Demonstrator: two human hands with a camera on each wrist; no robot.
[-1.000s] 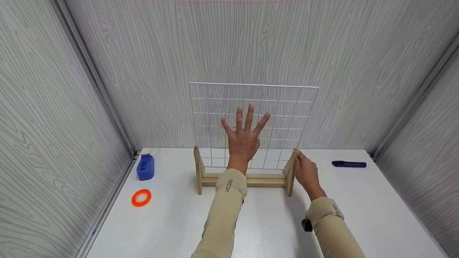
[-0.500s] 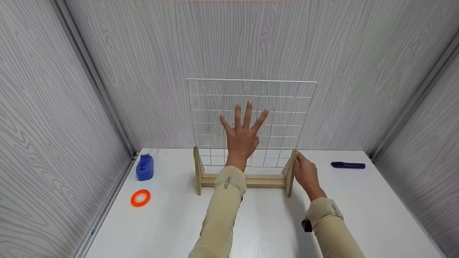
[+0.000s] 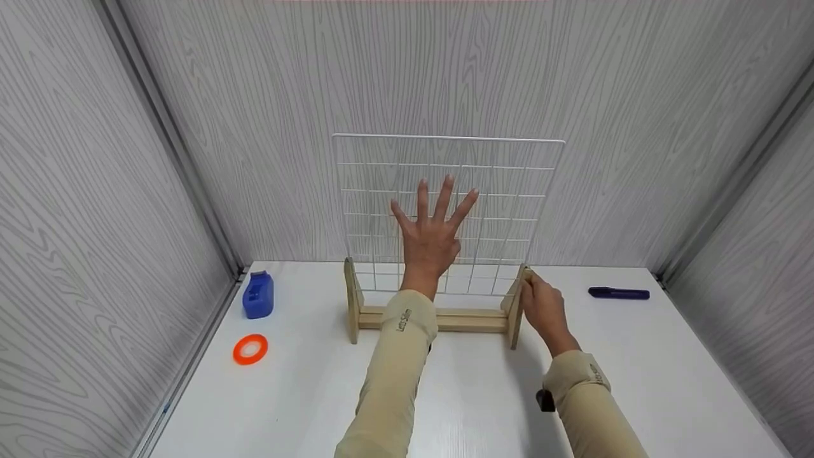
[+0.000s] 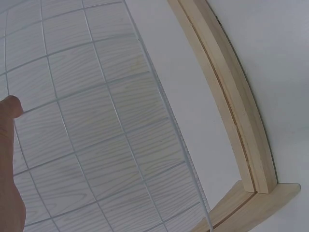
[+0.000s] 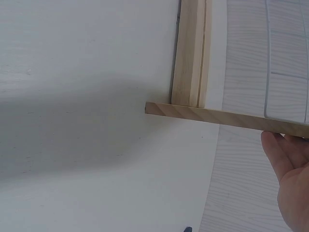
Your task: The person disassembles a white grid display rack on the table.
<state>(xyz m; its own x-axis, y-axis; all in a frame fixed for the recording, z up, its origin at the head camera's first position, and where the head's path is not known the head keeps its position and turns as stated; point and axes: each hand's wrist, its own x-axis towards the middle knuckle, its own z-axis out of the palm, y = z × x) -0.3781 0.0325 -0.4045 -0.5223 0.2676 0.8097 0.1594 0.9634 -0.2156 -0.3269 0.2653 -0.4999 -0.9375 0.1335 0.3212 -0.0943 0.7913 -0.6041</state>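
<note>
A white wire grid panel (image 3: 509, 195) stands upright between the two end boards of a wooden stand (image 3: 470, 324). The panel's lower wire is raised above the crossbar, with a gap showing in the left wrist view. My left hand (image 3: 431, 245) lies against the grid's front with fingers spread and straight; its thumb (image 4: 7, 145) overlaps the wires. My right hand (image 3: 545, 308) holds the top of the right end board (image 5: 207, 115) from its outer side, thumb against the wood. Some of its fingers are hidden behind the board.
A blue tape dispenser (image 3: 258, 296) and an orange ring of tape (image 3: 238, 351) lie on the white table (image 3: 305, 394) at the left. To the right is a dark blue capped marker (image 3: 619, 293). Wood-patterned panels (image 3: 407, 63) close in the back and sides.
The grid panel's top and lower wires have risen slightly, and my left hand has shifted up with it. My right hand stays on the end board.
</note>
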